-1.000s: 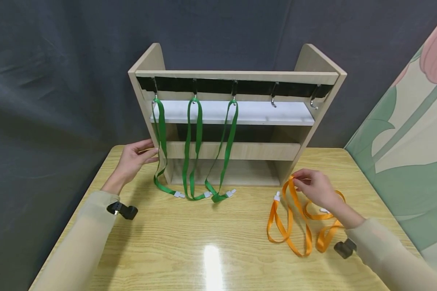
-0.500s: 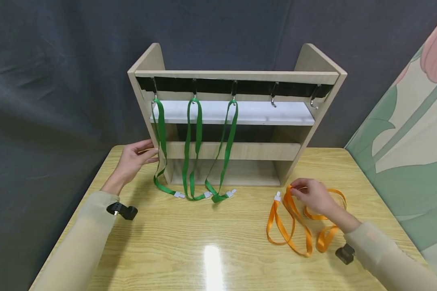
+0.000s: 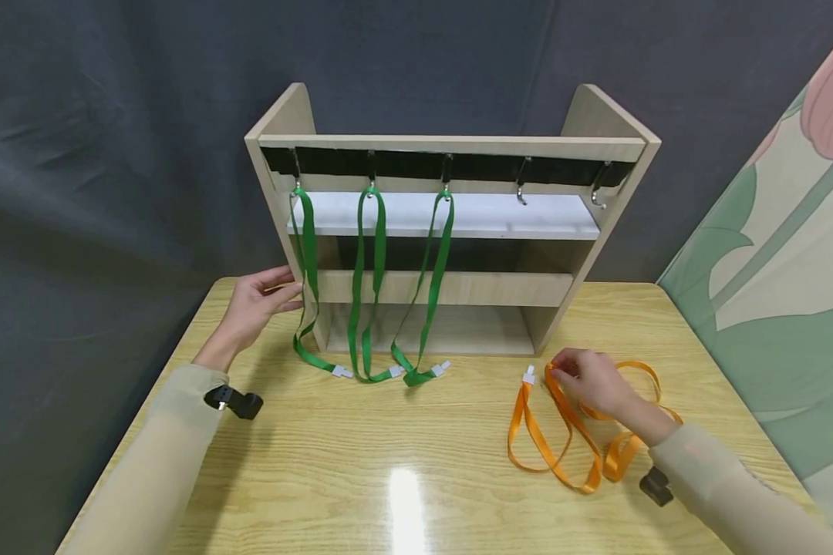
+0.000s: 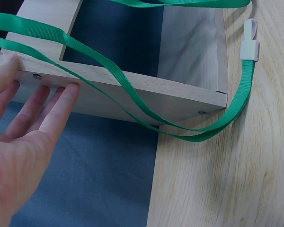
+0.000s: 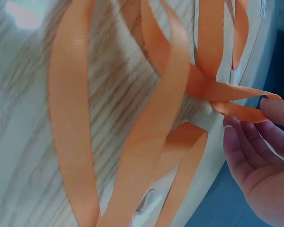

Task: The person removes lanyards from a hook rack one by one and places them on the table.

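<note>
One orange lanyard lies looped on the table near the rack's right front corner, the right hand pinching its upper bend between thumb and fingers. Its flat strap should be light, limp, perhaps slightly slick; the white clip is likely the only stiff part. Pinching that bend seems a sound hold. The left hand, fingers apart, touches the rack's side.

dark cloth, behind | tulip-patterned panel, far right | wood-grain table, below | white glare on it
</note>
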`<state>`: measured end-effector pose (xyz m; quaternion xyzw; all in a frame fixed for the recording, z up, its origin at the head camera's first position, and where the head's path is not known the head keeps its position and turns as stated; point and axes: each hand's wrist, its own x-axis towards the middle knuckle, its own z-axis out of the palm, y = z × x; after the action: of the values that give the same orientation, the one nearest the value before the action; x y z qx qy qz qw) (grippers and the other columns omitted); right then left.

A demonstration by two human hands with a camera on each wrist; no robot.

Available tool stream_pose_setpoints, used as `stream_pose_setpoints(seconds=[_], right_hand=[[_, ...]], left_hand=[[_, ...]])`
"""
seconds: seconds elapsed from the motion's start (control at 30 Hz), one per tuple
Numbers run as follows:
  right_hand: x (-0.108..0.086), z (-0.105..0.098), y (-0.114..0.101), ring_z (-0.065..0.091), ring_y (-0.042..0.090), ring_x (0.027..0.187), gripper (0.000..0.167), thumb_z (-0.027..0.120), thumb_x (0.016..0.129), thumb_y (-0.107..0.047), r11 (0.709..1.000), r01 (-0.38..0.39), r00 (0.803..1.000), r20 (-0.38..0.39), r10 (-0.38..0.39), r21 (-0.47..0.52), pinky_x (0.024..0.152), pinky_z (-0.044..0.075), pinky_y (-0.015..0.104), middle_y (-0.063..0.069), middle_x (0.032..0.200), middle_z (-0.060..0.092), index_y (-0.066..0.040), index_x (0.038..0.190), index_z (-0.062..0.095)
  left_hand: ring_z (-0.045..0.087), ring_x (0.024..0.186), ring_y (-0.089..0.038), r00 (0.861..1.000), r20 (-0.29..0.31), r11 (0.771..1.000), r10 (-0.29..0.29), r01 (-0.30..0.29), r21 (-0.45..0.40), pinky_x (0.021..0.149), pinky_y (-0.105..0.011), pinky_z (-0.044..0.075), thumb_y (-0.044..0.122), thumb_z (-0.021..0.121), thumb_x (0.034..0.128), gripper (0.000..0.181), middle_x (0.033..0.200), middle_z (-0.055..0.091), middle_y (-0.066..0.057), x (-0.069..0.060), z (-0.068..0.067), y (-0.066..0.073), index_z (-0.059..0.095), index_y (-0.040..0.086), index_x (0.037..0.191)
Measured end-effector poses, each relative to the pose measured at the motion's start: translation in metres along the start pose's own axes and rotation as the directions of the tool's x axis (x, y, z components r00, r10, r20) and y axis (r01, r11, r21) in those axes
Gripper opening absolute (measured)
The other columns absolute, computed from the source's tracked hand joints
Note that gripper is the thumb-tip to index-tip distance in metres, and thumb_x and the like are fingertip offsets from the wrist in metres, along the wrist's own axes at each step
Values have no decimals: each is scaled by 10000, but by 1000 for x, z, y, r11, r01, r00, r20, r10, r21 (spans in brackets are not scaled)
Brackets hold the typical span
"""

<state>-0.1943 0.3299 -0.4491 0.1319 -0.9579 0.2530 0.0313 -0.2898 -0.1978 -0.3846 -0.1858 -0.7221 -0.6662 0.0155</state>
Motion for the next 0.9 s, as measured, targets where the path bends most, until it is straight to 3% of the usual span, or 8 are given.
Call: stream_pose_setpoints(seconds=[0.43,0.9], right_hand=[[4,8,3,609,171,717,61,690,874,-79,999,-41,998,48,41,-8,611,558,336,20,823,654,-38,917,678],[5,10,11,617,135,676,68,693,875,-96,999,25,1000,17,-25,-40,603,560,327,-8,785,646,-42,915,683]], left_hand=[[645,959,-177,1000,1,1000,-10,10,16,820,-383,546,92,625,936,427,1137,608,-103,-1,1,0,524,-62,1321],[643,960,-175,1000,-9,999,-19,19,46,818,-373,549,105,629,935,431,1154,597,-119,0,1,1,526,-54,1322]])
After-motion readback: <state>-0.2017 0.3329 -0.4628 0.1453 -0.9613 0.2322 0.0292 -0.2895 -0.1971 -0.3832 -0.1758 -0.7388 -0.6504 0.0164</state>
